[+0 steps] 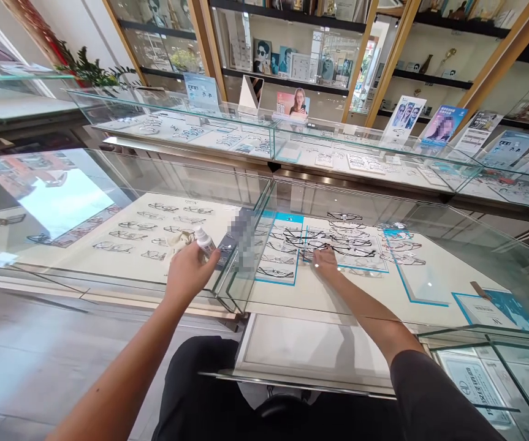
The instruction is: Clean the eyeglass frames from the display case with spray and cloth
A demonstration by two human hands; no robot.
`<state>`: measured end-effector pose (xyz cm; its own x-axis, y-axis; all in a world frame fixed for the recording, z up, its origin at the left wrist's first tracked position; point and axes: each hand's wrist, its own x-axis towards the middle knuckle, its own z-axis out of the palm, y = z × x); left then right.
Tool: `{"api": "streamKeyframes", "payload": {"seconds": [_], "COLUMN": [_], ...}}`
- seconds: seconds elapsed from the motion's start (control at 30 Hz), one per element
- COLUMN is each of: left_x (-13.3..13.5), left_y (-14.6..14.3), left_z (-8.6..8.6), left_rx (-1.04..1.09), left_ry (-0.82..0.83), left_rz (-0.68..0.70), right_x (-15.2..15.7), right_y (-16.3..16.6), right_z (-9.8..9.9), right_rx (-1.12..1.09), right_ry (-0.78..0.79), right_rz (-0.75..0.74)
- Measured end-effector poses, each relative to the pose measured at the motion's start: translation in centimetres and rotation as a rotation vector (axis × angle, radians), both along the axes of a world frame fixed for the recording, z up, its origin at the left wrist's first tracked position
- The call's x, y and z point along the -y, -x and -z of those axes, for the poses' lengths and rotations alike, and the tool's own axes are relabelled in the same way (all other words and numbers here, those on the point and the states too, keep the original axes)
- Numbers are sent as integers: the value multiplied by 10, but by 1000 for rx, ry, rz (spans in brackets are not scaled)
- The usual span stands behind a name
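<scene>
My left hand (191,269) is closed around a small white bottle (205,240) with a white cap. A crumpled cream-coloured cloth (178,242) shows beside its fingers. Over the right part of the glass display counter (365,300), my right hand (325,262) reaches in among dark-framed eyeglasses (314,252). Its fingers are bent and pinched at one frame, whose near side they partly cover. Another black pair of eyeglasses (358,250) lies just to the right. Reflections in the glass blur which frames lie on top and which lie inside.
Rows of eyeglasses (129,225) fill the left counter section. Blue-edged display cards (276,282) lie in the right section. A white drawer or tray (310,352) is in front of my lap. Behind stands another glass counter (227,116) with several upright advertising cards (443,127).
</scene>
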<state>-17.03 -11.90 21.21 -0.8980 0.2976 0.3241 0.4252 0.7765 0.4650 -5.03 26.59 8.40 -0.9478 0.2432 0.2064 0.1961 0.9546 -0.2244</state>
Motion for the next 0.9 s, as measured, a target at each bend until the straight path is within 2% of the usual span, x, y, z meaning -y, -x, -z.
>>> {"api": "streamKeyframes", "payload": {"seconds": [0.13, 0.23, 0.33, 0.43, 0.53, 0.67, 0.77, 0.9], "left_x": [0, 0, 0, 0, 0, 0, 1, 1], "left_y": [1, 1, -1, -4, -5, -4, -3, -2], "left_z": [2, 4, 4, 2, 1, 3, 5, 7], "left_rx": [-2, -18, -39, -41, -46, -61, -68, -65], "left_ry": [1, 1, -3, -7, -13, -16, -12, -4], "left_rz": [16, 18, 29, 42, 53, 62, 66, 67], "right_x": [40, 80, 117, 143, 155, 161, 163, 149], "right_y": [-13, -38, -74, -109, -133, -150, -162, -161], "right_z": [1, -5, -17, -40, -74, -136, -190, -276], "right_rx": [21, 34, 86, 162, 283, 514, 554, 486], "right_ry": [63, 143, 237, 332, 432, 559, 557, 533], "right_rz": [-80, -185, -301, -443, -546, -541, -632, -682]}}
